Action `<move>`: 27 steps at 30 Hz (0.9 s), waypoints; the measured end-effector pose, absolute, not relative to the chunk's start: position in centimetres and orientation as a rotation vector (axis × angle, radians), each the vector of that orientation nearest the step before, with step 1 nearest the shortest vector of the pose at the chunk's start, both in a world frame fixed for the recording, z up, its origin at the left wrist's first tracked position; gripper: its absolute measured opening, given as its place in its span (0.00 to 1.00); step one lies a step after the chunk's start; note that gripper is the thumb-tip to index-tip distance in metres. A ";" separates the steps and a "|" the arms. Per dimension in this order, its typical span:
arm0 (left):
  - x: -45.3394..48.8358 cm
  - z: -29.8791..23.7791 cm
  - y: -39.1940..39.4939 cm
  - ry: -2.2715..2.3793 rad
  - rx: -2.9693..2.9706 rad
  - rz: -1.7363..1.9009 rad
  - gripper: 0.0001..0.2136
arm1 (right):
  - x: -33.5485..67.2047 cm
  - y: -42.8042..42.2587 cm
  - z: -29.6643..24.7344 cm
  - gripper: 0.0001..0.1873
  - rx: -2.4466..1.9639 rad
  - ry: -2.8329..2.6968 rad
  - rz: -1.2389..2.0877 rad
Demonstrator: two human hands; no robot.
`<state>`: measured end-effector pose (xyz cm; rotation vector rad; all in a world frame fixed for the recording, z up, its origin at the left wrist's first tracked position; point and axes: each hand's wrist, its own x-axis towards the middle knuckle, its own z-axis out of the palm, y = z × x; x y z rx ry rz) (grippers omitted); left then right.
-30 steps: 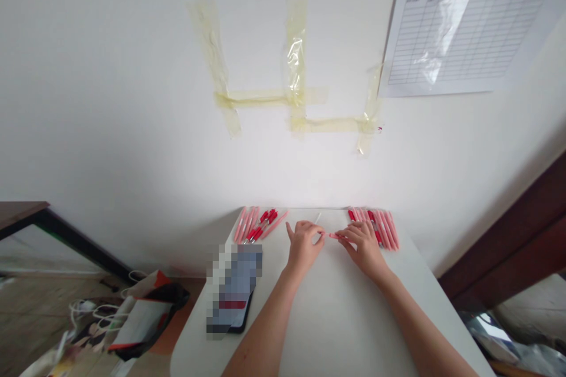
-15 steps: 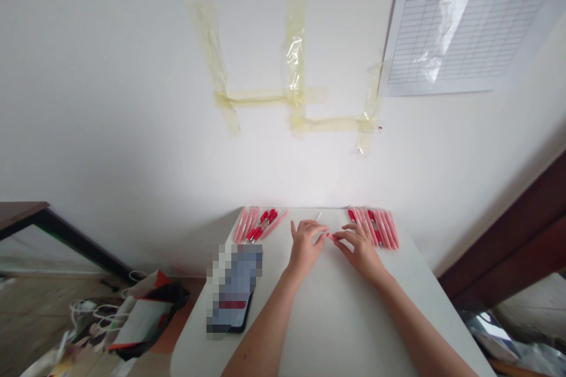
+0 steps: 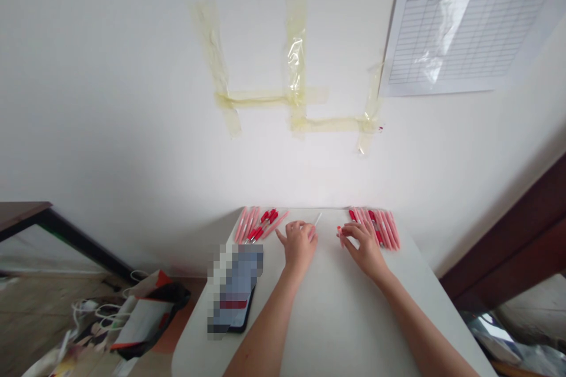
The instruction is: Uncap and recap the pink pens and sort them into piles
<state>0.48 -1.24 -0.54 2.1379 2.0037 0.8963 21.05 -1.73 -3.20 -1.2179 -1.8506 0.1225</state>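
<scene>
Just a short pink piece [image 3: 341,238], red-topped, in the right grip [image 3: 366,248].

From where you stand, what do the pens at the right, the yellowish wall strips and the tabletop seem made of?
Pens at the right: probably smooth plastic, judging by their even pink and red colour.
Yellowish wall strips: most likely glossy adhesive tape; they look see-through and wrinkled, and one catches the light.
Tabletop: smooth, pale, perhaps laminate or plastic; no grain shows.
</scene>
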 end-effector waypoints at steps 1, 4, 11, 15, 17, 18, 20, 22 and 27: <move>0.4 -0.7 -1.2 2.031 2.147 0.881 0.10 | 21.1 -1.7 -3.2 0.10 -1.221 -1.845 0.137; 0.4 -0.9 -1.1 2.089 2.158 0.826 0.11 | 21.4 -1.7 -3.0 0.10 -1.240 -1.815 0.153; 0.3 -0.8 -1.1 2.117 2.145 0.718 0.10 | 21.5 -1.6 -3.1 0.10 -1.295 -1.792 0.073; 0.3 -0.7 -1.2 2.135 2.139 0.720 0.12 | 21.4 -1.6 -3.1 0.10 -1.311 -1.809 0.040; 0.3 -0.7 -1.2 2.125 2.148 0.723 0.12 | 21.4 -1.6 -3.2 0.10 -1.324 -1.812 0.034; 0.3 -0.8 -1.2 2.116 2.153 0.729 0.12 | 21.4 -1.6 -3.2 0.10 -1.331 -1.813 0.034; 0.2 -0.9 -1.1 2.099 2.155 0.751 0.10 | 21.4 -1.7 -3.1 0.11 -1.339 -1.812 0.033; 0.2 -0.9 -1.1 2.086 2.142 0.779 0.08 | 21.4 -1.7 -3.1 0.11 -1.340 -1.803 0.018; 0.1 -0.5 -1.1 2.038 2.089 0.856 0.08 | 21.6 -1.6 -2.8 0.13 -1.329 -1.755 -0.060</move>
